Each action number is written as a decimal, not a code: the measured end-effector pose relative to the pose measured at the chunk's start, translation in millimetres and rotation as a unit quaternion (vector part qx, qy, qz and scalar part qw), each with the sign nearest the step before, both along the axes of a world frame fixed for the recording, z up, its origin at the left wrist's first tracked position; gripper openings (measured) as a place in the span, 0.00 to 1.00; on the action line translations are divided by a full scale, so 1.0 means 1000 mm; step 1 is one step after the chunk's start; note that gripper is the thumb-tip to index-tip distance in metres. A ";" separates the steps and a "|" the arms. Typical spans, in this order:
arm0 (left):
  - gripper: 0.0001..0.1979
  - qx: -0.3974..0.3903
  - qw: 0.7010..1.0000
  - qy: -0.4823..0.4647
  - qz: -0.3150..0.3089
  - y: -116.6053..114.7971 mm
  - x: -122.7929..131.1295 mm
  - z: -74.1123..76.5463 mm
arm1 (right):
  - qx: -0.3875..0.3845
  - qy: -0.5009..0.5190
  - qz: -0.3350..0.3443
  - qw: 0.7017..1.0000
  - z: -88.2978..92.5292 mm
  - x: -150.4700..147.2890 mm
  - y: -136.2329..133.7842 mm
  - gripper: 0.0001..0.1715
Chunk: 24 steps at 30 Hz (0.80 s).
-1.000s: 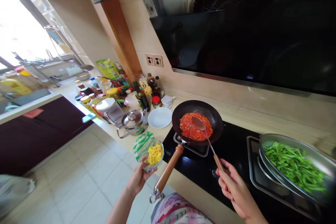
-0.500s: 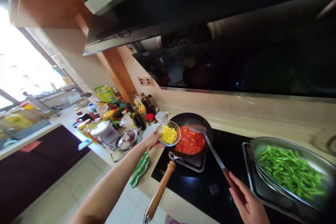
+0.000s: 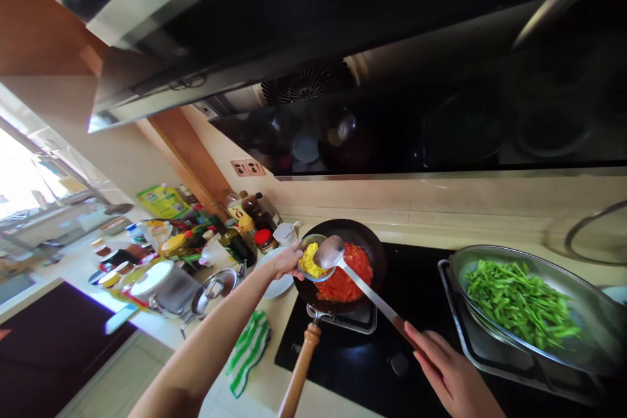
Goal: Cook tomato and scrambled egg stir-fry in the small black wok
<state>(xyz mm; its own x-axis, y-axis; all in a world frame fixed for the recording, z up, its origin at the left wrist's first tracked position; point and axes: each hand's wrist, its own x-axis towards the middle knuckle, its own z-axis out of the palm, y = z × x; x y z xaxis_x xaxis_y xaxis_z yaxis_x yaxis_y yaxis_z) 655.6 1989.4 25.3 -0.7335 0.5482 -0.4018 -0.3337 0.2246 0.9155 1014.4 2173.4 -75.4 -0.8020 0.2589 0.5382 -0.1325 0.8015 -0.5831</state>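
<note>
My left hand (image 3: 287,262) grips a small glass bowl (image 3: 321,279) by its left rim and holds it tilted over the frying pan (image 3: 375,241). Yellow scrambled egg (image 3: 309,258) lies in the bowl. In the pan is a red, chunky tomato mixture (image 3: 356,266). My right hand (image 3: 448,366) is closed round the brown handle of a metal spatula (image 3: 366,289). The spatula's head is at the bowl's right side, by the egg, and covers part of it. The pan's wooden handle (image 3: 301,366) points toward me, with neither hand on it.
An oval metal dish (image 3: 582,320) of green vegetables stands on the right burner. Bottles (image 3: 238,245), jars and a lidded pot (image 3: 215,290) crowd the left counter. A green-striped cloth (image 3: 249,349) hangs over the counter edge. The range hood (image 3: 304,19) is overhead.
The spatula head has moved left from the pan's right side to the bowl. The bowl has tilted toward the pan. My view has turned somewhat to the right.
</note>
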 end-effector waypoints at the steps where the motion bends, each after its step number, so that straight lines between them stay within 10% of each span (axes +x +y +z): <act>1: 0.31 -0.026 0.999 0.007 -0.026 0.000 0.000 0.003 | 0.010 -0.008 0.007 1.000 0.001 -0.003 0.001 0.34; 12: 0.27 -0.125 0.980 0.072 -0.136 0.001 0.000 0.013 | 0.048 -0.031 0.038 0.998 -0.001 -0.024 0.006 0.31; 24: 0.26 -0.185 0.954 0.154 -0.179 0.011 -0.004 0.002 | 0.286 0.013 -0.086 0.954 -0.027 -0.028 -0.005 0.35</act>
<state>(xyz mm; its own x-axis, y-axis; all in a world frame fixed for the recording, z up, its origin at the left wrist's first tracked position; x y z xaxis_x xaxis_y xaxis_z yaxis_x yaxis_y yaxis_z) 651.4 2000.8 26.8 -0.6413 0.6476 -0.4116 0.0977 0.6010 0.7933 986.2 2168.1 -102.6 -0.7592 0.0431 0.6494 0.0214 0.9989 -0.0412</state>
